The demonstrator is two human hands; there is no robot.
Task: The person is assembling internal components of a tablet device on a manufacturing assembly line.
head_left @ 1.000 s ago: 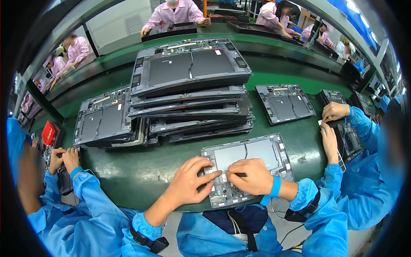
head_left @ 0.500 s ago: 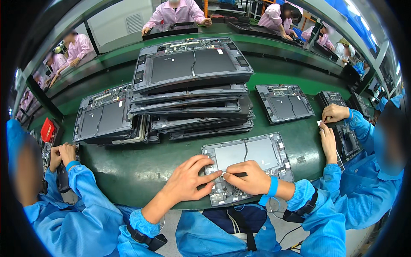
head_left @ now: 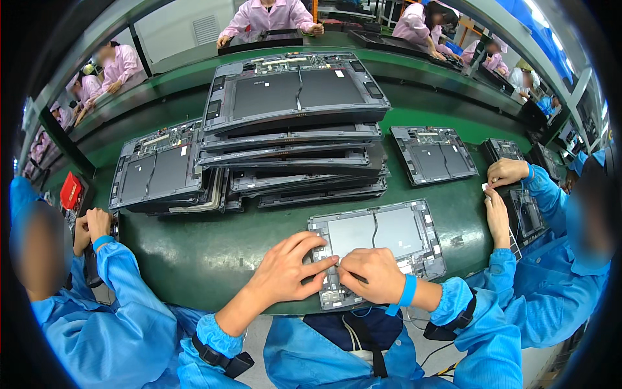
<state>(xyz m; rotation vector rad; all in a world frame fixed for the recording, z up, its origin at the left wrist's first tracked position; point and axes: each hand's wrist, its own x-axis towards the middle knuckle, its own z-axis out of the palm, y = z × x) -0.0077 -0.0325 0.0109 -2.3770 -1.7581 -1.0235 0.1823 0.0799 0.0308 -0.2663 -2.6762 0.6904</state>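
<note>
An opened laptop base (head_left: pixel 379 228) lies at a tilt on the green bench before me, its circuit board and a large grey battery bare. A dark cable crosses the battery. Over the base's left edge my left hand (head_left: pixel 285 269) rests with fingers spread, its index fingertip on the board side. Just right of that fingertip, my right hand (head_left: pixel 376 275) pinches a slim dark tool (head_left: pixel 358 278) against the board. Its working tip is hidden by my fingers, so its kind cannot be made out. A blue band circles my right wrist.
Behind the base stands a tall stack of similar laptop bases (head_left: pixel 295 97), with a lower stack (head_left: pixel 155 168) to its left. Another base (head_left: pixel 433 155) lies right. Co-workers in blue sit close on both sides, one with hands (head_left: pixel 502 194) over parts. People in pink work across the bench.
My right hand has turned slightly and the dark tool now shows less beyond its fingers. The left hand keeps its place on the base. The left co-worker's hands have shifted a little.
</note>
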